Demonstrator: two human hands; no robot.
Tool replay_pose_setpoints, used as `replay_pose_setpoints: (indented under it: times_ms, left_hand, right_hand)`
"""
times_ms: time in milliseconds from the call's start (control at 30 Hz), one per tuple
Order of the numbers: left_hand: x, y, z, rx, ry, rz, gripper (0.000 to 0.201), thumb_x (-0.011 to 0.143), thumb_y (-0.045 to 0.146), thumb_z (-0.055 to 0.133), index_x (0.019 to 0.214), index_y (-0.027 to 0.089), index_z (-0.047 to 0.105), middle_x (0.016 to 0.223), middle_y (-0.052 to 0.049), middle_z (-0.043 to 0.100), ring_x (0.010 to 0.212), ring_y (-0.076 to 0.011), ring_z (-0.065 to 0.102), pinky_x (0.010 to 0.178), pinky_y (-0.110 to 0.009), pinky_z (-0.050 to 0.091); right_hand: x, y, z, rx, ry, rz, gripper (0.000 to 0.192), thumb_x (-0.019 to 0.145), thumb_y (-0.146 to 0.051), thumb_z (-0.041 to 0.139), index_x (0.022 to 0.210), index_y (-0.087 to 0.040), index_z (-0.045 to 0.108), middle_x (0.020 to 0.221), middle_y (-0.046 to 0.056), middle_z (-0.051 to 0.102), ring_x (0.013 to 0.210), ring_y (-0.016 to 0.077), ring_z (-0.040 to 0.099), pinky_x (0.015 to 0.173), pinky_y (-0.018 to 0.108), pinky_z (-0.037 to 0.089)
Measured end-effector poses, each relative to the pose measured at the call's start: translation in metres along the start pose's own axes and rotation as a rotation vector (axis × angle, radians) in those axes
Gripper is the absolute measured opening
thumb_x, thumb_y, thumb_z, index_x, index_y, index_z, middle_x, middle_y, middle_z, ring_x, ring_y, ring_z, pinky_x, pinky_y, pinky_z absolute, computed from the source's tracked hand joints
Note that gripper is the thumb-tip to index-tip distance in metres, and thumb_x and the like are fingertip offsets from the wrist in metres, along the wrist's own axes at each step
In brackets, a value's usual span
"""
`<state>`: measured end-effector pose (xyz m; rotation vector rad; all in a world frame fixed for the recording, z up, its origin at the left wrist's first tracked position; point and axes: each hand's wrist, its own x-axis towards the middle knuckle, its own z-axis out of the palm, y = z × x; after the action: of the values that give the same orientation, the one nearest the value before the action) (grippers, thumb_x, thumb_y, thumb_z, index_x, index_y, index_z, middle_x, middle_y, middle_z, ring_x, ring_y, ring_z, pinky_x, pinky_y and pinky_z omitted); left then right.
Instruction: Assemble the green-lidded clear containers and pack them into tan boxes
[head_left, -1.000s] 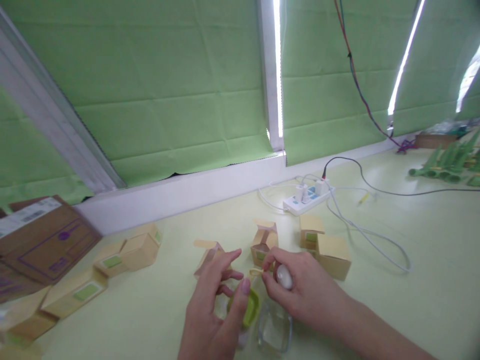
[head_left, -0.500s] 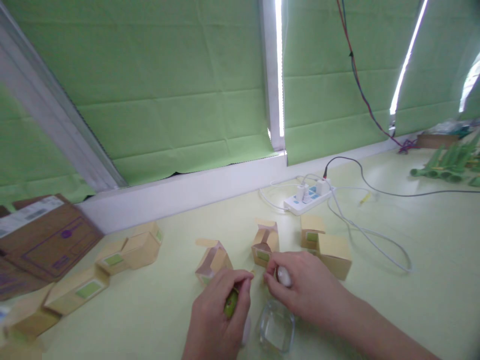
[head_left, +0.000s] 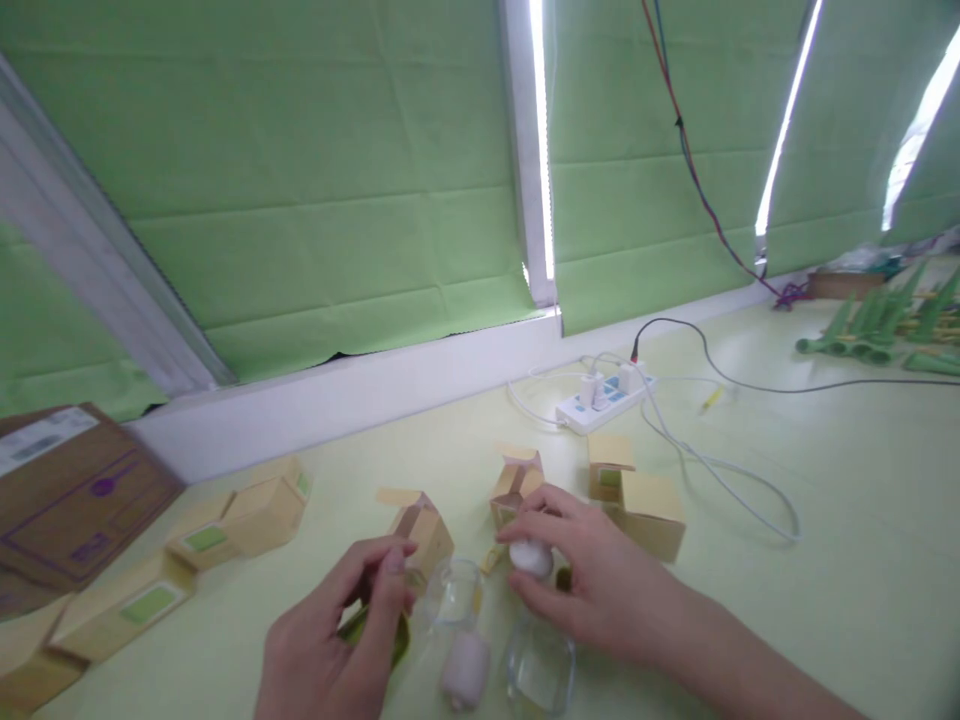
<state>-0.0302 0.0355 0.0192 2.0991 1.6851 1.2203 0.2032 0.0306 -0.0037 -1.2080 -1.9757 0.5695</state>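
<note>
My left hand (head_left: 330,650) is low in the view, its fingers closed around a green lid (head_left: 375,635). My right hand (head_left: 592,590) grips a small white egg-shaped piece (head_left: 530,558). Between the two hands stands a small clear jar (head_left: 457,592), with a pale pink cylinder (head_left: 463,668) lying in front of it. A second clear glass container (head_left: 541,672) sits just under my right hand. A small yellow strip (head_left: 491,558) shows beside the jar.
Small tan cartons with green labels lie around: an open one (head_left: 420,528), another open one (head_left: 516,480), a pair (head_left: 637,495) at right, several (head_left: 225,525) at left. A brown cardboard box (head_left: 67,500) is far left. A white power strip (head_left: 604,398) with cables lies behind; green cones (head_left: 870,330) far right.
My left hand has drawn back left and down with the green lid, uncovering the clear jar and the pink cylinder. My right hand stayed put with the white piece.
</note>
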Motion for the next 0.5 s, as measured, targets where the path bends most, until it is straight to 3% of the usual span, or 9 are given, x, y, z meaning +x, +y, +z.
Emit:
replay_pose_setpoints:
  times_ms: [67, 167, 267, 400, 500]
  left_hand:
    - [0.004, -0.005, -0.004, 0.061, -0.052, 0.039, 0.025, 0.090, 0.046, 0.055, 0.086, 0.026, 0.070, 0.060, 0.006, 0.067, 0.055, -0.0164, 0.064, 0.059, -0.022, 0.046]
    - [0.008, -0.010, -0.004, 0.137, -0.222, 0.125, 0.028, 0.090, 0.045, 0.053, 0.074, 0.026, 0.066, 0.054, 0.005, 0.066, 0.046, -0.0157, 0.062, 0.052, -0.022, 0.043]
    - [0.009, -0.014, 0.001, 0.176, -0.359, 0.140, 0.029, 0.092, 0.040, 0.050, 0.074, 0.025, 0.067, 0.058, 0.002, 0.070, 0.051, -0.0177, 0.066, 0.054, -0.022, 0.045]
    - [0.005, -0.018, 0.009, 0.205, -0.437, 0.136, 0.029, 0.095, 0.038, 0.048, 0.077, 0.025, 0.067, 0.069, -0.001, 0.075, 0.061, -0.0202, 0.070, 0.060, -0.024, 0.048]
    - [0.004, -0.022, 0.013, 0.175, -0.465, 0.131, 0.029, 0.096, 0.036, 0.046, 0.078, 0.025, 0.066, 0.071, 0.000, 0.075, 0.062, -0.0191, 0.070, 0.059, -0.023, 0.049]
  right_hand:
    - [0.000, 0.000, 0.001, -0.058, -0.047, -0.020, 0.024, 0.085, -0.021, 0.068, 0.108, -0.023, 0.073, 0.108, 0.005, 0.067, 0.101, 0.0224, 0.065, 0.091, 0.033, 0.050]
    - [0.000, -0.002, 0.002, -0.096, -0.085, -0.032, 0.023, 0.085, -0.025, 0.073, 0.107, -0.024, 0.074, 0.108, 0.004, 0.071, 0.104, 0.0234, 0.065, 0.093, 0.033, 0.049]
    - [0.000, -0.003, 0.002, -0.108, -0.096, -0.011, 0.025, 0.085, -0.027, 0.076, 0.109, -0.024, 0.074, 0.110, 0.004, 0.072, 0.105, 0.0233, 0.066, 0.094, 0.032, 0.049]
    - [0.001, -0.002, 0.005, -0.148, -0.125, -0.017, 0.014, 0.090, -0.027, 0.069, 0.102, -0.024, 0.076, 0.105, 0.005, 0.074, 0.102, 0.0227, 0.067, 0.091, 0.032, 0.049]
    - [0.001, -0.002, 0.007, -0.163, -0.123, -0.055, 0.016, 0.095, -0.028, 0.061, 0.096, -0.022, 0.076, 0.097, 0.006, 0.075, 0.098, 0.0216, 0.067, 0.088, 0.030, 0.049]
